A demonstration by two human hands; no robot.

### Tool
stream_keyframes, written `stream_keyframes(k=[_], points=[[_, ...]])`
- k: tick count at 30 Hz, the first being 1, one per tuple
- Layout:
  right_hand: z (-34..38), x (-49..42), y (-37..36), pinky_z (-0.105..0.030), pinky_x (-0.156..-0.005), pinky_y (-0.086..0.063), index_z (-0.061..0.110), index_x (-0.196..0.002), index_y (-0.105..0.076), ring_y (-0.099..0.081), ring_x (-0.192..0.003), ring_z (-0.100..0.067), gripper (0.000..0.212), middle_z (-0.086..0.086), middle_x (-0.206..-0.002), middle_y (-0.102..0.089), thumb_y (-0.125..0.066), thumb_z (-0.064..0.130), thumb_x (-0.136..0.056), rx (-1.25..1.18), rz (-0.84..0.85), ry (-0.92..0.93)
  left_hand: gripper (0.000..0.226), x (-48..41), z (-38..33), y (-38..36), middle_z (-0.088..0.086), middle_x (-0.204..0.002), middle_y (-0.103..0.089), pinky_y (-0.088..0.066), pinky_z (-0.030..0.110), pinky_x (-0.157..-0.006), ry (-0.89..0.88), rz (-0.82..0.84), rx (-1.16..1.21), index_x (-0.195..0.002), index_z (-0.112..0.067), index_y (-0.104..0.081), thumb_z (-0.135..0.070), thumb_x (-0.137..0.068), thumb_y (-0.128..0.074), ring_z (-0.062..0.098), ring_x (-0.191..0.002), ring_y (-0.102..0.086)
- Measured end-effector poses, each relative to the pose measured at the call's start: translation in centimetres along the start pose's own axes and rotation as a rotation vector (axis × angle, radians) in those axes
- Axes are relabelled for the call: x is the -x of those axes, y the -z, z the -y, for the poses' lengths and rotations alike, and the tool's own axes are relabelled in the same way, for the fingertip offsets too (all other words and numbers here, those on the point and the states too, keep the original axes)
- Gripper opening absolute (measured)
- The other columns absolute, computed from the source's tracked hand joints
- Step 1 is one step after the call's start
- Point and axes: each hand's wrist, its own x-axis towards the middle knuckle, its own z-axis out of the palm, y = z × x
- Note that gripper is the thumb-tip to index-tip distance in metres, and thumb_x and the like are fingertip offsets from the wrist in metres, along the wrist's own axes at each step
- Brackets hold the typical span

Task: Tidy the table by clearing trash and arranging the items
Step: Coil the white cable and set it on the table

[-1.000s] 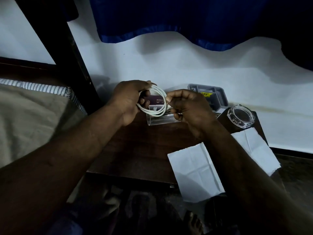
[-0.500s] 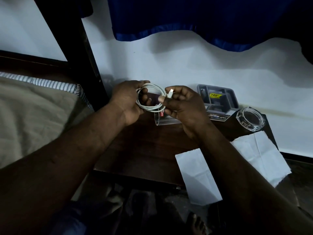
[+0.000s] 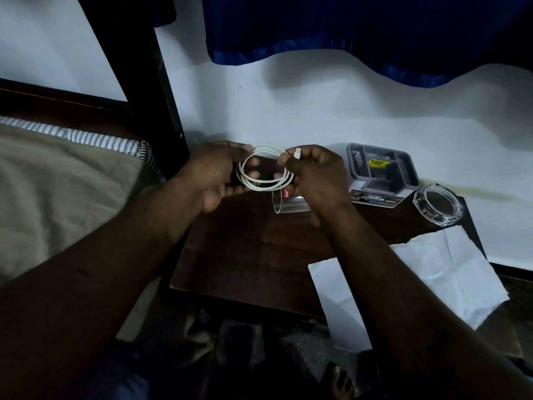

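White charging cable (image 3: 264, 168), wound into a small coil of several loops, hangs between the person's two hands above the far left part of the dark wooden desk (image 3: 253, 249). The left hand (image 3: 215, 174) grips the left side of the coil, thumb over the top and fingers curled through the loops from below. The right hand (image 3: 314, 174) pinches the cable's free end between thumb and forefinger, so the small white plug (image 3: 297, 153) sticks up just above the coil's right edge; the other fingers are curled in beneath it.

Just under the right hand a clear plastic tumbler (image 3: 288, 204) lies on its side on the desk, a red label near its rim. To the right, against the white wall, sits a grey moulded packaging tray (image 3: 380, 168) with a yellow sticker, on a printed card. Beside it, at the desk's far right corner, stands a glass ashtray (image 3: 438, 203). White creased paper (image 3: 450, 272) lies over the desk's near right edge, partly hidden by the right forearm. A bed (image 3: 57, 183) with a beige sheet lies to the left, and a blue curtain (image 3: 346, 30) hangs above.
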Motion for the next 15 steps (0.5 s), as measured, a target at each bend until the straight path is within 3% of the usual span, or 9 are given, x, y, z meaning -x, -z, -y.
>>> stream_keyframes(k=[4, 7, 9, 13, 15], points=[[0.5, 0.3, 0.0, -0.031, -0.066, -0.061, 0.005, -0.097, -0.071, -0.077, -0.073, -0.021, 0.007, -0.016, -0.093, -0.075, -0.071, -0.001, -0.092, -0.216, 0.079, -0.065, 0.012, 0.0, -0.4, 0.3, -0.004, -0.069, -0.072, -0.056, 0.027, -0.064, 0.038, 0.030, 0.003, -0.098, -0.019, -0.067, -0.016, -0.097, -0.056, 0.012, -0.056, -0.068], [0.5, 0.5, 0.1, -0.029, -0.064, -0.061, 0.002, -0.096, -0.071, -0.075, -0.070, -0.021, 0.008, -0.018, -0.093, -0.074, -0.071, -0.003, -0.091, -0.200, 0.087, -0.040, 0.018, -0.1, -0.3, 0.0, 0.000, -0.071, -0.066, -0.048, 0.030, -0.068, 0.008, 0.097, -0.040, -0.095, -0.018, -0.069, -0.021, -0.096, -0.051, 0.015, -0.058, -0.059], [0.5, 0.8, 0.0, -0.027, -0.060, -0.061, 0.001, -0.096, -0.071, -0.074, -0.074, -0.026, 0.009, -0.020, -0.093, -0.074, -0.073, -0.004, -0.089, -0.153, 0.088, 0.005, 0.018, 0.0, 0.0, -0.5, 0.002, -0.075, -0.063, -0.045, 0.029, -0.065, -0.024, 0.116, -0.079, -0.095, -0.021, -0.071, -0.032, -0.099, -0.057, 0.016, -0.063, -0.053], [0.6, 0.9, 0.0, -0.028, -0.058, -0.061, -0.001, -0.100, -0.072, -0.074, -0.070, -0.023, 0.010, -0.020, -0.092, -0.075, -0.074, 0.001, -0.091, -0.164, 0.087, 0.006, 0.020, -0.1, 0.6, -1.3, -0.009, -0.053, -0.052, -0.035, 0.022, -0.053, -0.099, 0.020, -0.098, -0.082, -0.021, -0.068, -0.030, -0.100, -0.063, 0.007, -0.046, -0.041], [0.6, 0.9, 0.1, -0.030, -0.056, -0.059, -0.002, -0.104, -0.072, -0.073, -0.070, -0.024, 0.015, -0.018, -0.092, -0.075, -0.073, 0.009, -0.094, -0.181, 0.084, -0.029, 0.020, -0.2, 0.7, -1.7, -0.008, -0.052, -0.054, -0.038, 0.020, -0.051, -0.124, -0.035, -0.038, -0.080, -0.019, -0.065, -0.023, -0.100, -0.063, 0.007, -0.045, -0.047]])
